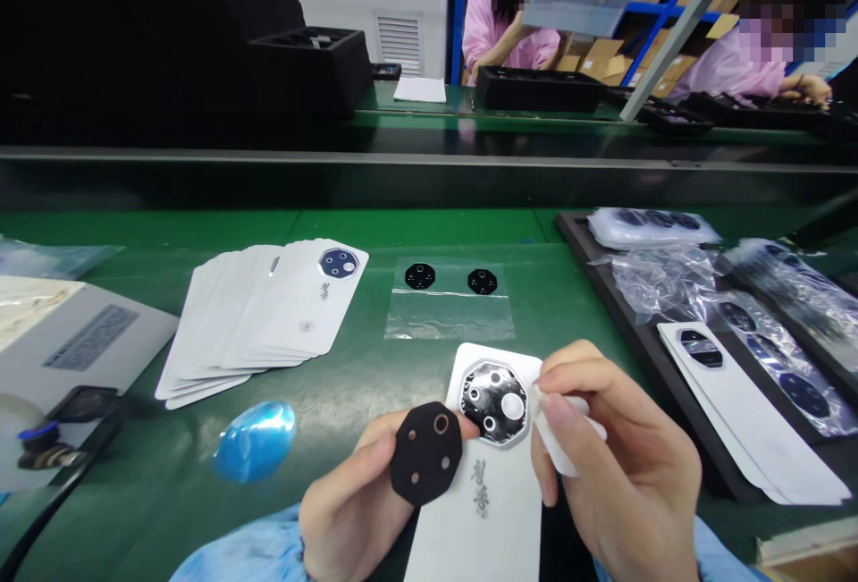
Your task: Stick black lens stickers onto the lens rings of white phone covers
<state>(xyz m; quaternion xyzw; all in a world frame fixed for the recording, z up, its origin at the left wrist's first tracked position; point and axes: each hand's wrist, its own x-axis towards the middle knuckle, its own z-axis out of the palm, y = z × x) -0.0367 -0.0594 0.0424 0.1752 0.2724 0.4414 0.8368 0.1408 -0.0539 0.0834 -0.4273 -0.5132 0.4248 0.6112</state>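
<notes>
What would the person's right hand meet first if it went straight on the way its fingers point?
Likely the shiny black-and-silver octagonal plate lying on a white card, just beyond the white strip pinched in the right hand; depth is hard to judge.

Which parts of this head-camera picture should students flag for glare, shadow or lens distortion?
In the head view, a white glare spot sits on the glossy black octagonal plate; the crinkled clear plastic bag throws bright highlights; the upper left sinks into black shadow; the long grey metal rail bows slightly from wide-angle distortion.
</notes>
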